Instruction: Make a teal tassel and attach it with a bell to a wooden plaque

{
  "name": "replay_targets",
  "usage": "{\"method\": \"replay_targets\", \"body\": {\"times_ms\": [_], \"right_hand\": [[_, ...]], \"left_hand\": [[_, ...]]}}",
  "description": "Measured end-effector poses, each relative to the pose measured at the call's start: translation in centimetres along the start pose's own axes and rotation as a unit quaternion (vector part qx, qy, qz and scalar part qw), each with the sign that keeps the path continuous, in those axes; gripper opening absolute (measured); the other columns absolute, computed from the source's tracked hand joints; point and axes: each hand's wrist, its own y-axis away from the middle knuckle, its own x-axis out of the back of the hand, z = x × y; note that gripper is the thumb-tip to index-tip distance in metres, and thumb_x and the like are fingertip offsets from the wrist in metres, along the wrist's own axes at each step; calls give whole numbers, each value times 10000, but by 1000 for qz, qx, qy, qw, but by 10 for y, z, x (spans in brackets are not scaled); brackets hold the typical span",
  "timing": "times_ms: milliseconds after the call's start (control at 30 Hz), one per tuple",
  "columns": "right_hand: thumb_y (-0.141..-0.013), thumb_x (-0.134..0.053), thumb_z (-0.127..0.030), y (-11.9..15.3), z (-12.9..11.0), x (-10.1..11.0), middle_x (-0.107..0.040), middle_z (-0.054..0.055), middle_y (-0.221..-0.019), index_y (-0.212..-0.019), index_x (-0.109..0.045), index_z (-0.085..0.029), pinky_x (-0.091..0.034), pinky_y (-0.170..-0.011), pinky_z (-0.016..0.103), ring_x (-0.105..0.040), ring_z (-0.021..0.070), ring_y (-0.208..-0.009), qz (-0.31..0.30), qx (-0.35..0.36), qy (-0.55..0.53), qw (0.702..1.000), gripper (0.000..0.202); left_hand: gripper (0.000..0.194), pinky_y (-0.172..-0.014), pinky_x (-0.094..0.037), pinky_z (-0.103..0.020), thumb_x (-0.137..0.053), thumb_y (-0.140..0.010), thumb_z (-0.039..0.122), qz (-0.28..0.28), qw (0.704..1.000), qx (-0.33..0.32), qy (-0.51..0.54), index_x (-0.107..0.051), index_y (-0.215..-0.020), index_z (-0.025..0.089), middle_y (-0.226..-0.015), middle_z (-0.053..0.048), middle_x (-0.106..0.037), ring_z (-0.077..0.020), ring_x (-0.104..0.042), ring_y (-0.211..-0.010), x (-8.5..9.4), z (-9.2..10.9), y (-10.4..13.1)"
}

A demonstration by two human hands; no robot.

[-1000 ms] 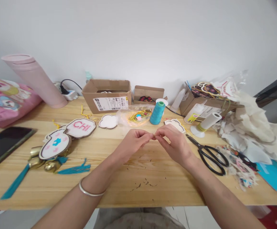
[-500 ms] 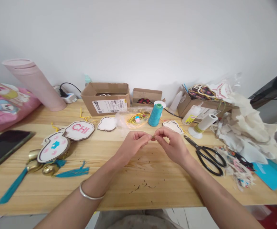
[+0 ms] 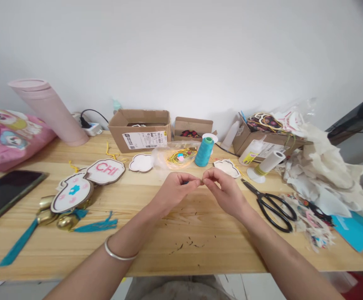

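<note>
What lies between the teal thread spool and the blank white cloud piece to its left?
In the head view, a see-through plastic bag with yellow cord inside lies between the cloud piece and the spool.

tabletop (image 3: 222, 246): smooth wood | bangle (image 3: 119, 257): polished metal | round bell (image 3: 67, 221): shiny brassy metal | shipping box (image 3: 137, 131): matt cardboard | scissors (image 3: 262, 198): glossy handles

The one camera sits up on the person's head and looks forward and down at the bench (image 3: 213, 233), with the wall (image 3: 181, 50) filling the top of the view. It is close enough that the arms (image 3: 122, 250) come in big from the bottom, with the left hand (image 3: 177, 191) and right hand (image 3: 225, 192) near the middle. The fingertips (image 3: 196, 182) look small from there, so what is between them is hard to tell.
</note>
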Motion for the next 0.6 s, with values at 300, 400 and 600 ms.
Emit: {"method": "replay_targets", "body": {"times_ms": [300, 400, 600], "right_hand": [[-788, -451, -186, 0, 1, -2, -535, 5, -695, -736, -493, -187, -418, -617, 253, -501, 118, -666, 7, -13, -13, 1000, 66], [-784, -454, -173, 1, 0, -3, -522, 4, -696, -728, -489, -186, -406, -626, 258, -484, 119, -666, 14, 1, 24, 1000, 68], [-789, -437, -180, 0, 3, -6, -517, -11, -678, -726, -482, -185, -401, -567, 221, -486, 102, -634, -4, -40, -53, 998, 77]], "left_hand": [[280, -398, -153, -200, -502, -703, 378, -9, 1000, 3, 20, -641, -732, 137, -450, 64, -301, -50, -221, -424, 1, 0, 2], [286, -398, -152, -197, -518, -694, 394, -11, 999, 14, 26, -640, -734, 139, -466, 64, -313, -49, -229, -429, 1, 0, 2], [200, -431, -210, -196, -546, -677, 307, 3, 1000, 4, 4, -660, -735, 153, -493, 56, -434, -47, -273, -442, 2, 1, 0]]}}
